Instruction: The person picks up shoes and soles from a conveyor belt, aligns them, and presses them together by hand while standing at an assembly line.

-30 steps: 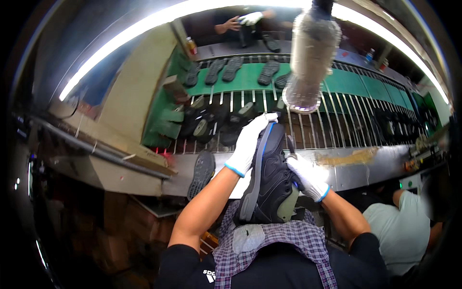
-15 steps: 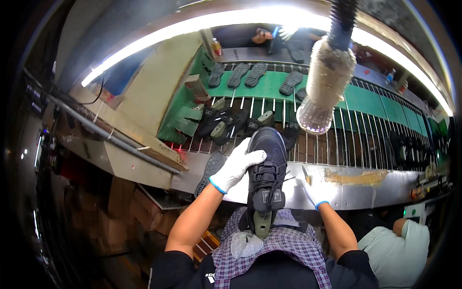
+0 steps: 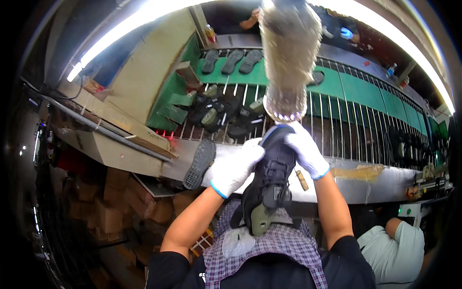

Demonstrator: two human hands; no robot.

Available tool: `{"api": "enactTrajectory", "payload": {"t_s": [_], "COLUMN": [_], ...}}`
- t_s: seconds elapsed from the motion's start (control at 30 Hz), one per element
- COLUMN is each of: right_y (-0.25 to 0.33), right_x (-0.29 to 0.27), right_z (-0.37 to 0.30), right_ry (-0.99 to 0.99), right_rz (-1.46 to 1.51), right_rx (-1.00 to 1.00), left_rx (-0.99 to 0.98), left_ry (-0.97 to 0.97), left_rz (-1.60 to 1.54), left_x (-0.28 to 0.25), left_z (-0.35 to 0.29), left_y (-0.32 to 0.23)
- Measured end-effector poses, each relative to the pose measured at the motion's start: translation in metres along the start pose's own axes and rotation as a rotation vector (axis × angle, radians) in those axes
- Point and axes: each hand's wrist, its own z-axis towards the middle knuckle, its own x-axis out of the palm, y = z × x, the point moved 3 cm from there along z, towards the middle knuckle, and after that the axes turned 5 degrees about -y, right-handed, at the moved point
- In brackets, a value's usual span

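A black lace-up shoe [image 3: 275,168] on a green shoe last [image 3: 260,219] points away from me, its toe just under a hose nozzle. My left hand [image 3: 239,165], in a white glove with a blue cuff, grips the shoe's left side near the toe. On the other side, my right hand [image 3: 306,150], gloved alike, closes on the toe; its fingertips are partly hidden. A small tool with a tan handle [image 3: 302,180] lies on the metal bench beside the shoe. Left of my left hand lies a dark shoe sole [image 3: 199,164].
The clear-ended, wrapped hose nozzle [image 3: 288,67] hangs right above the shoe. Beyond the bench edge [image 3: 346,185] runs a rack of metal bars [image 3: 346,130] with several black shoes [image 3: 211,111] and a green belt [image 3: 332,89] carrying soles. Other people work across the line; someone sits at right.
My right hand has come up from beside the tan-handled tool onto the shoe's toe. The nozzle now appears further left, over the toe; the whole view has shifted a little.
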Motion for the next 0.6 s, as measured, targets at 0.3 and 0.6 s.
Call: {"api": "enactTrajectory", "payload": {"t_s": [0.3,0.6], "right_y": [0.028,-0.063], "right_x": [-0.034,-0.045], "right_z": [-0.053,-0.100], "right_ry": [-0.309,-0.159], "right_rz": [-0.011,-0.503], "right_rx": [-0.324,-0.255], "left_rx": [-0.493,-0.186], "left_ry": [0.013,-0.186], "left_rz": [-0.307,-0.021], "left_x": [-0.025,-0.084], "left_z": [-0.077,-0.019], "left_y": [0.091,-0.001]}}
